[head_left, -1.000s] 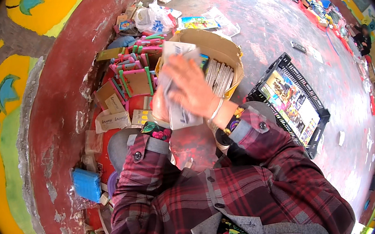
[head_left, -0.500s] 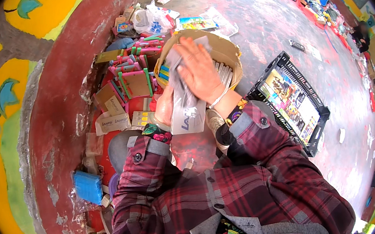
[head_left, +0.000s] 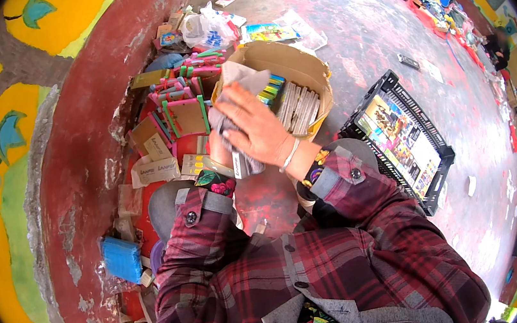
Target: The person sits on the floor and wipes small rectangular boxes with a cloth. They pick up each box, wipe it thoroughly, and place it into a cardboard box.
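Observation:
My left hand (head_left: 219, 148) holds a flat white box (head_left: 246, 168) on its edge, so only a narrow end shows below my wrist. A crumpled grey cloth (head_left: 247, 79) is wrapped over the box and mostly covers it. My right hand (head_left: 258, 129) lies over the cloth, with its fingers bent around it and pressed against the box. Both hands are above the near left side of an open cardboard box (head_left: 297, 53). In that box stand a row of thin pale packs (head_left: 297, 108) and some blue and yellow packs (head_left: 272, 89). The left fingertips are hidden.
Pink and green framed small boards (head_left: 187, 115) are piled on the left by the red wall. A black plastic crate (head_left: 401, 144) with a colourful print stands on the right. Plastic bags (head_left: 210, 28) lie behind, a blue packet (head_left: 122, 259) at lower left.
Both hands have shifted left with the cloth. The white box has turned from its broad face to its narrow edge, and more of the cardboard box's contents show.

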{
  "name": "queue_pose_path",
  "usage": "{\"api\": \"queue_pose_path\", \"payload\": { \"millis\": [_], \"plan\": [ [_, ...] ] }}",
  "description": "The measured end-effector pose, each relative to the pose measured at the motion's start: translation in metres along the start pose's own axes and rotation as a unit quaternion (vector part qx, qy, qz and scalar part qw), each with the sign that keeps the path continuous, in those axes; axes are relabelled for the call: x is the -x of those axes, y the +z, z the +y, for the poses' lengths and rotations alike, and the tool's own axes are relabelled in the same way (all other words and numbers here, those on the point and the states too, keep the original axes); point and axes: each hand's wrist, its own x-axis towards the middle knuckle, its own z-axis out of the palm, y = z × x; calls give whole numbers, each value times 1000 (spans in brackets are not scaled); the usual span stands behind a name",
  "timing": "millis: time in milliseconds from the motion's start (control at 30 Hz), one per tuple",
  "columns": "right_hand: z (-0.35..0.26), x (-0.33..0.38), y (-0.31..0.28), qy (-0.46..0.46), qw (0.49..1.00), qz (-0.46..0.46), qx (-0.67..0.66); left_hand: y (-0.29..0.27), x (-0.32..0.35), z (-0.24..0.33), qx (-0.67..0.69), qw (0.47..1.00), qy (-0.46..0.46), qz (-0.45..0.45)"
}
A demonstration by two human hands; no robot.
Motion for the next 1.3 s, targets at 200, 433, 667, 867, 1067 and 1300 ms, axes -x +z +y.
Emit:
{"api": "queue_pose_path", "payload": {
  "millis": [200, 433, 667, 867, 1067, 1300],
  "plan": [
    [-32, 19, 16, 50, 988, -15, -145, -3, -5, 38, -274, 960, 62, -15],
    [-15, -4, 6, 128, 984, 48, -111, -6, -7, 7, -61, 997, -20, 37],
    [9, -24, -6, 174, 974, 112, -90, 28, 1, -9, -106, 993, -54, 25],
    [-19, 2, 18, 133, 975, -35, -172, -6, -9, 13, -26, 997, 50, 50],
    [-37, 17, 21, 16, 986, -61, -153, 4, -12, 54, -254, 950, 171, 63],
    [-22, 2, 10, 65, 991, -38, -110, 14, -2, 29, 146, 974, 0, -173]
  ]
}}
